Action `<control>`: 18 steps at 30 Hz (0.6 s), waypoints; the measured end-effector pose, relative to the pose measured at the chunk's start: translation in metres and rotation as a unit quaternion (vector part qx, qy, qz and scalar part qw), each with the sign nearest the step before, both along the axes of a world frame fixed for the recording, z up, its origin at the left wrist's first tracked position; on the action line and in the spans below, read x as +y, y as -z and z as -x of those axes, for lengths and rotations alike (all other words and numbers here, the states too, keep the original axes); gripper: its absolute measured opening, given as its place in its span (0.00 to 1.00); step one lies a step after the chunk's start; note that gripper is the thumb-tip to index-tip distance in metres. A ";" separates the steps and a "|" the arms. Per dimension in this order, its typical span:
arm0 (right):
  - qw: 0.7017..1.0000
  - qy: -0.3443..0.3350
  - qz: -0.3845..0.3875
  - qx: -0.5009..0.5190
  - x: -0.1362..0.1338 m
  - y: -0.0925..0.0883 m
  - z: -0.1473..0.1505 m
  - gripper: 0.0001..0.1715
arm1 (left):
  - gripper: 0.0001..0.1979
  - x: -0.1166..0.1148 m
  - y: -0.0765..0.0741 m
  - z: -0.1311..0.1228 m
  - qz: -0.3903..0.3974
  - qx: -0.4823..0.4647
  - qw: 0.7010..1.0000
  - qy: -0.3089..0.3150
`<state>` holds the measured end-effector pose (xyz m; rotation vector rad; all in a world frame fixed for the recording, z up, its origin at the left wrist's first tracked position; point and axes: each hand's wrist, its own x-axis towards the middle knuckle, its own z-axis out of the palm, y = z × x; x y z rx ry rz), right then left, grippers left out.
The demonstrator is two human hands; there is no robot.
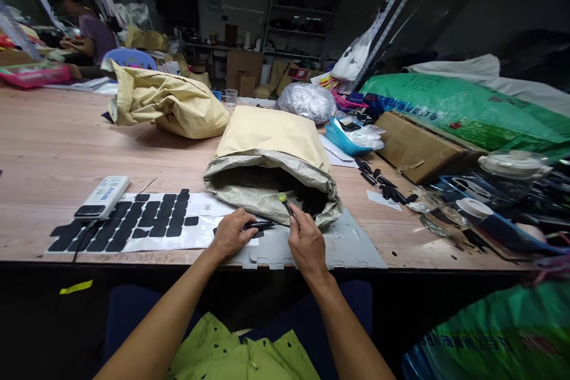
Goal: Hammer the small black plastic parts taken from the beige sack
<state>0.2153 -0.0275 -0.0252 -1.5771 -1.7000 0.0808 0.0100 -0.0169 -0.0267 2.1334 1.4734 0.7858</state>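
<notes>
My left hand rests at the table's front edge, its fingers closed on slender black pieces; their exact kind I cannot make out. In my right hand is a thin dark tool with a round yellow-green head, pointing up and away from me. Just beyond both hands lies a tan sack, its rolled grey mouth gaping toward me, with dark items inside. Under the hands is a grey sheet. To the left spreads a white sheet bearing rows of black rounded-square stickers.
A white device with a cable stands on the left. Behind it slumps another tan sack. Loose black parts, a cardboard box and green sacks crowd the right. Another person sits at the far left.
</notes>
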 end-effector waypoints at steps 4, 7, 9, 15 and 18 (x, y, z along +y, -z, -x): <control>0.995 -0.089 0.001 0.053 -0.026 -0.007 0.005 0.22 | 0.07 0.002 0.003 -0.001 0.009 -0.009 1.000 -0.009; 0.993 -0.111 0.010 0.050 -0.042 -0.006 0.009 0.22 | 0.07 0.003 0.003 -0.001 0.013 -0.013 1.000 -0.015; 0.993 -0.108 0.011 0.042 -0.048 -0.003 0.010 0.23 | 0.07 0.003 0.002 -0.001 0.016 -0.014 1.000 -0.015; 0.993 -0.107 0.036 0.023 -0.047 -0.001 0.011 0.23 | 0.07 0.003 0.000 -0.002 0.018 -0.019 1.000 -0.014; 0.992 -0.118 0.016 0.034 -0.045 -0.004 0.015 0.23 | 0.07 0.003 0.001 -0.002 0.020 -0.014 1.000 -0.010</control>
